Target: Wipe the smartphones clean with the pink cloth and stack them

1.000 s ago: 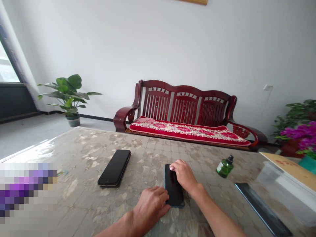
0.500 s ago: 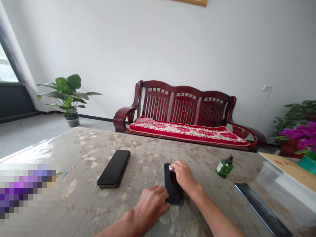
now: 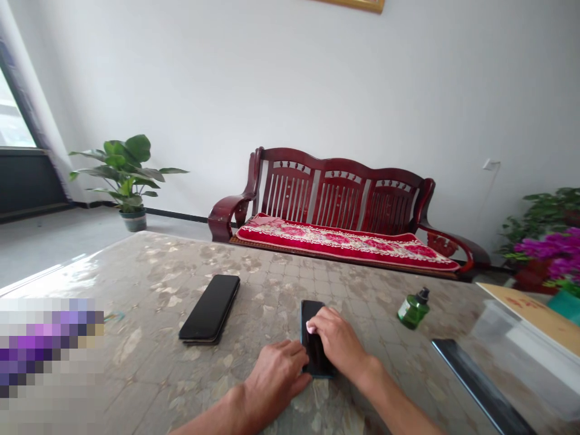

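Observation:
A dark phone with a bluish edge (image 3: 312, 311) lies flat on the patterned table (image 3: 258, 302), between my hands. My left hand (image 3: 278, 368) rests at its lower left edge, thumb and fingers bent against its side. Over the screen is my right hand (image 3: 338, 338), its fingers closed on a small whitish thing too small to name. Part of the screen is hidden under that hand. Farther left, a second black phone (image 3: 211, 308) lies on what looks like another thin dark object.
On the right stand a green bottle with a black top (image 3: 413, 309), a long dark strip (image 3: 480, 383) and a clear plastic box (image 3: 521, 350) near a tan board (image 3: 534, 308). A red wooden bench (image 3: 339, 199) is behind the table. Something pixelated lies at far left.
My right hand has moved down the phone's screen, toward me and slightly left. My left hand and the phone have stayed nearly in place.

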`<state>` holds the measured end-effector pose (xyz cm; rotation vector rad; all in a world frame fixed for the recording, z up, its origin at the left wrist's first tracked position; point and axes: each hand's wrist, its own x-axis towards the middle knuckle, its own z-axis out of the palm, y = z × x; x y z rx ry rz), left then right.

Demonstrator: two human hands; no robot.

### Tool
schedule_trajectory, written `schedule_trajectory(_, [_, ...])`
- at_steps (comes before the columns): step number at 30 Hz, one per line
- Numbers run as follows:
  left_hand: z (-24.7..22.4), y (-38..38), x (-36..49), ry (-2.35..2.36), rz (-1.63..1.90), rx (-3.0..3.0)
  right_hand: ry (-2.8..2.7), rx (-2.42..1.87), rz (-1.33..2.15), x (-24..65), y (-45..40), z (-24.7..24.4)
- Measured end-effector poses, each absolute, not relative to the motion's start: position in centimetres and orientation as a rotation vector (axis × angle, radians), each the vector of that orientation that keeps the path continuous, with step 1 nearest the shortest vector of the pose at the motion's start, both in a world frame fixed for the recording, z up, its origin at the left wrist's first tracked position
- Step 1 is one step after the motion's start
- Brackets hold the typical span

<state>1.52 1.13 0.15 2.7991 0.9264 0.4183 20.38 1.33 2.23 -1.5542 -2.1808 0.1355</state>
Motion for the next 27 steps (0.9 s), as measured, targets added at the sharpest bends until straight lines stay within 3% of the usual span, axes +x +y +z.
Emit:
schedule_trajectory(7, [0.4,1.1,1.4,0.920,0.403,2.787,-2.145,-1.628,0.086,18.6,7.7,2.9])
schedule_trajectory(16, [0.8,0.9,1.5,0.957,0.398,2.761,-2.297,-1.478,0.200,19.4,-0.4,3.1])
schedule_trajectory(27, [1.5,0.3,1.6,1.024,0.369,2.757,-2.072,-1.705,0.118,19.9,1.8,2.5])
